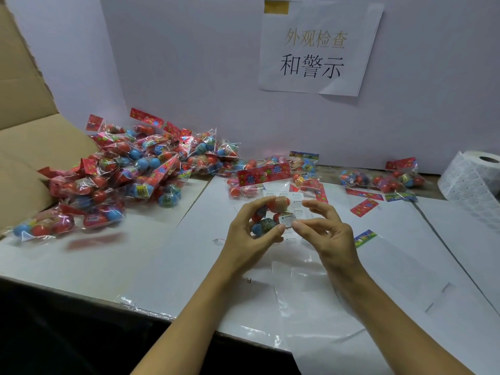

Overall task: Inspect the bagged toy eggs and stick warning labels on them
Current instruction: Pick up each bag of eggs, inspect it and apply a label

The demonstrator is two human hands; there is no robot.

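Left hand (250, 226) grips a clear plastic bag of red and blue toy eggs (272, 216) above the white table (108, 255), centre. Right hand (322, 228) pinches a small white warning label (287, 220) against the bag. A heap of bagged eggs (130, 171) lies far left; a white label roll (476, 177) stands far right.

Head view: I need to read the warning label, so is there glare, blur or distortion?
Head view: label on held bag shows only "WARNING", finer print soft; glare on plastic sheet; bag pile slightly blurred; wide-angle bending at edges.
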